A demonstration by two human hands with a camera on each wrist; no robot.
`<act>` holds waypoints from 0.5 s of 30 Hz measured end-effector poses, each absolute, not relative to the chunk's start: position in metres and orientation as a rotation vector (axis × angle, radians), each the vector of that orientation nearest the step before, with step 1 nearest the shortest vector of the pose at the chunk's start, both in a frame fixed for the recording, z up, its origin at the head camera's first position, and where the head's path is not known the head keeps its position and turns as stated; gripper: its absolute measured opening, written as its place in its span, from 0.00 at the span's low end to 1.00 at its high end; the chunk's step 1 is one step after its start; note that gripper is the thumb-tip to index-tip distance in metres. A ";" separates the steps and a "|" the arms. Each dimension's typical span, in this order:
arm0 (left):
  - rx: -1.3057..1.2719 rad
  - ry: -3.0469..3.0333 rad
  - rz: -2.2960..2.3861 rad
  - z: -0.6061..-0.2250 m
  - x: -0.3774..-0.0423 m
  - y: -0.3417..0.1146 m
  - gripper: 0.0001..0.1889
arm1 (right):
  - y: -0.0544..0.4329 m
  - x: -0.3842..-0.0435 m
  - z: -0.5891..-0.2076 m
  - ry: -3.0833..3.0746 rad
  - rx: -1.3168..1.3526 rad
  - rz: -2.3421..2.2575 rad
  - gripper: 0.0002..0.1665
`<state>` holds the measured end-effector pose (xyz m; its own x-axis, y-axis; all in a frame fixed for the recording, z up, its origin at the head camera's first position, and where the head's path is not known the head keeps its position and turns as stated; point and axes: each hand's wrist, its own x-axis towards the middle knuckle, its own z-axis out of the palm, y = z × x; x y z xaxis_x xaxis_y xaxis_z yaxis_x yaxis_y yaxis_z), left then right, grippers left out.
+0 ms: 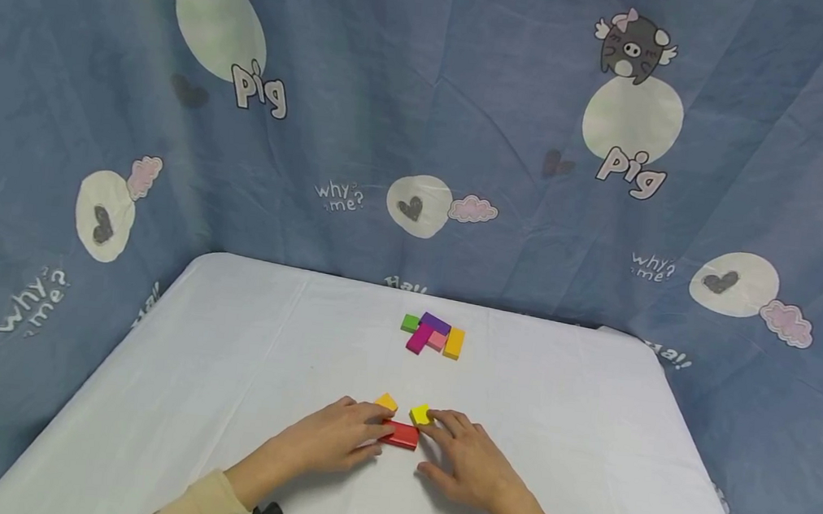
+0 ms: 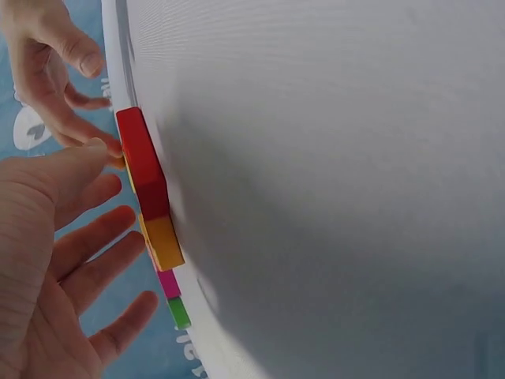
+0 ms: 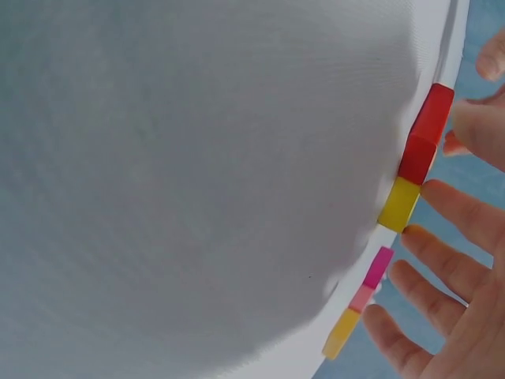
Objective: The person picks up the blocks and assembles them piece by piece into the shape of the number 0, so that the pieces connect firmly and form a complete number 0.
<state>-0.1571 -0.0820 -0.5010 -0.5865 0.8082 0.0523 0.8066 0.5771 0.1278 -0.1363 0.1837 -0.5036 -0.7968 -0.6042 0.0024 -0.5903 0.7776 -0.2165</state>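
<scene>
A red rectangular block (image 1: 403, 437) lies on the white table, its long side facing the person. Just behind its left end sits an orange block (image 1: 387, 402), and behind its right end a yellow block (image 1: 420, 414). My left hand (image 1: 335, 438) is at the left, relaxed fingers reaching to the red block's left end and the orange block. From the other side, fingers of my right hand (image 1: 470, 462) touch the yellow block at the red one's right corner. The right wrist view shows the yellow block (image 3: 399, 204) close against the red block (image 3: 426, 130), fingers spread.
Farther back on the table lies a cluster of blocks: green (image 1: 410, 323), purple (image 1: 436, 323), magenta (image 1: 420, 338), pink (image 1: 437, 341) and orange-yellow (image 1: 454, 343). A blue printed cloth (image 1: 498, 273) hangs behind the white table (image 1: 562, 384).
</scene>
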 end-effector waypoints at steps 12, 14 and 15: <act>1.487 2.822 0.192 -0.503 -0.154 -0.081 0.21 | 0.194 -0.155 -0.499 2.988 -0.857 -0.447 0.33; 1.482 2.813 0.194 -0.503 -0.154 -0.081 0.21 | 0.197 -0.161 -0.499 3.010 -0.829 -0.483 0.32; 1.476 2.807 0.195 -0.503 -0.154 -0.081 0.22 | 0.198 -0.163 -0.500 3.021 -0.809 -0.502 0.31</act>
<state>-0.1537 -0.0811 -0.5035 -0.5679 0.8184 0.0882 0.8227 0.5610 0.0921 -0.1634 0.1981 -0.5001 -0.8692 -0.4832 0.1053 -0.4913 0.8193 -0.2957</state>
